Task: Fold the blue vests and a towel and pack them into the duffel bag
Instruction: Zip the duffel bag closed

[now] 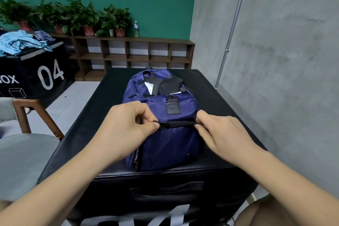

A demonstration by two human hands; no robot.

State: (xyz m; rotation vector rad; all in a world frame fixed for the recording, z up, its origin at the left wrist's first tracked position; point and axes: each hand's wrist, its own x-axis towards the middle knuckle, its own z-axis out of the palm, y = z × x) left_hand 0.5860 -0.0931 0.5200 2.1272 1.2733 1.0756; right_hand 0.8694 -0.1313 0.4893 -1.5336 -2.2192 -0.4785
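A navy duffel bag (172, 145) lies in the middle of the frame on a black padded box (220, 101), its near end facing the camera. The left hand (128, 124), at centre left, has thumb and forefinger closed together on the zipper pull (166, 124) of the end pocket, with the other fingers curled. The right hand (222, 134), at centre right, pinches the bag's fabric at the far end of the zipper (181, 123), fingers tucked in. Black carry straps (165, 82) cross on top of the bag.

In the upper left of the frame a heap of light-blue garments (20, 44), probably the vests, sits well apart on a black crate marked 04 (36, 79). Behind it, potted plants (88, 18) and a water bottle (136, 28) stand on a low brown shelf (137, 51).
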